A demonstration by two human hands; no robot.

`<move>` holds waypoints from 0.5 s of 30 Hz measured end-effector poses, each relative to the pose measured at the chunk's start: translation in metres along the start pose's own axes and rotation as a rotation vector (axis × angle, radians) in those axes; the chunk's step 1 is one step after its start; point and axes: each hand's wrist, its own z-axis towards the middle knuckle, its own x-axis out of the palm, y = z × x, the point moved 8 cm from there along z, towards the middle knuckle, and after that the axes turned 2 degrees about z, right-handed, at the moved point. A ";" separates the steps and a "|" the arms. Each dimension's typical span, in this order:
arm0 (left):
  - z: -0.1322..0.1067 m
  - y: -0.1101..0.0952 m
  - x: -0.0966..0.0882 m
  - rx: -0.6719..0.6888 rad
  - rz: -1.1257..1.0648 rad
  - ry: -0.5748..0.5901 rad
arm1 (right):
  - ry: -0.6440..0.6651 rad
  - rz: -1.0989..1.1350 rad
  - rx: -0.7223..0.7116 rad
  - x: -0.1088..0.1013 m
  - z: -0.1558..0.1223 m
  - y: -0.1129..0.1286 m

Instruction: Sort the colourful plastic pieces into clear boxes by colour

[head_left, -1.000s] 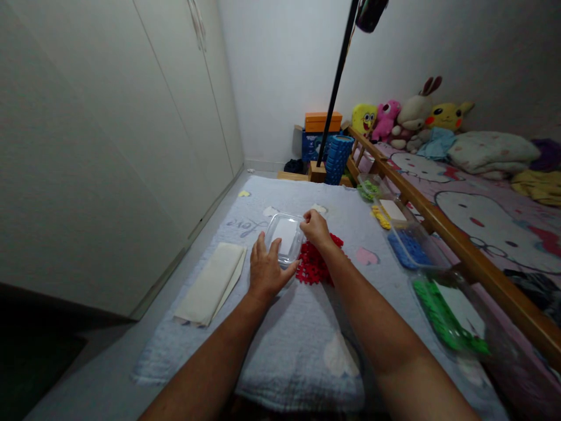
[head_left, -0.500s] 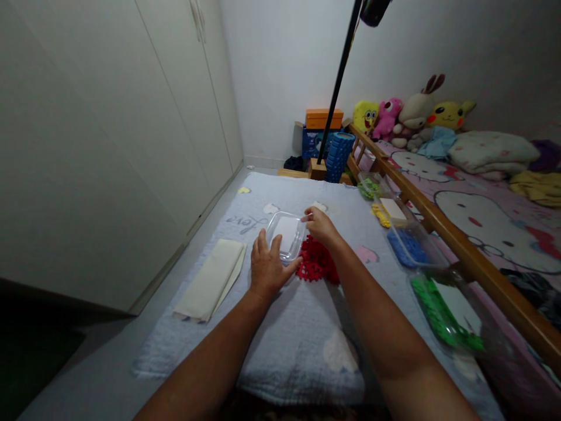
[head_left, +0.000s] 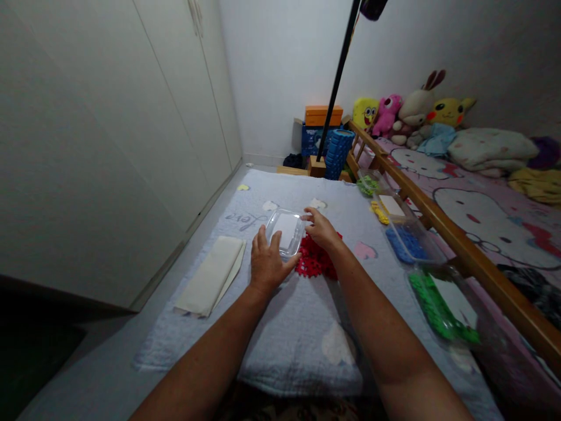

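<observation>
A clear plastic box (head_left: 287,231) with a white card in it sits on the cloth in front of me. My left hand (head_left: 268,262) grips its near left part, thumb reaching to the near right corner and fingers along the left side. At the far right corner, the bent fingers of my right hand (head_left: 319,227) pinch the rim. Red toothed plastic pieces (head_left: 310,264) lie in a pile right of the box, partly hidden under my right hand and forearm.
A folded cream cloth (head_left: 213,278) lies to the left. Along the right edge stand clear boxes with green pieces (head_left: 432,298), blue pieces (head_left: 405,242) and yellow pieces (head_left: 379,212). A wooden bed rail (head_left: 421,210) borders that side; a black pole (head_left: 336,88) rises at the back.
Both hands stay on the box with almost the same grip. The scene has shifted slightly upward in the picture.
</observation>
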 end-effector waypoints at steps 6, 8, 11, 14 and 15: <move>0.000 0.000 0.001 0.003 0.023 0.025 | -0.037 -0.044 0.015 0.000 -0.006 0.002; 0.000 0.001 0.001 0.003 0.021 0.022 | -0.039 -0.059 0.017 0.001 -0.009 0.004; 0.001 0.001 0.001 0.007 0.018 0.009 | -0.025 -0.064 0.016 0.003 -0.014 0.007; 0.001 0.002 0.001 0.002 0.016 -0.006 | -0.017 -0.052 -0.003 0.005 -0.018 0.011; 0.001 0.002 0.001 0.002 0.015 -0.009 | -0.018 -0.045 -0.013 0.005 -0.020 0.012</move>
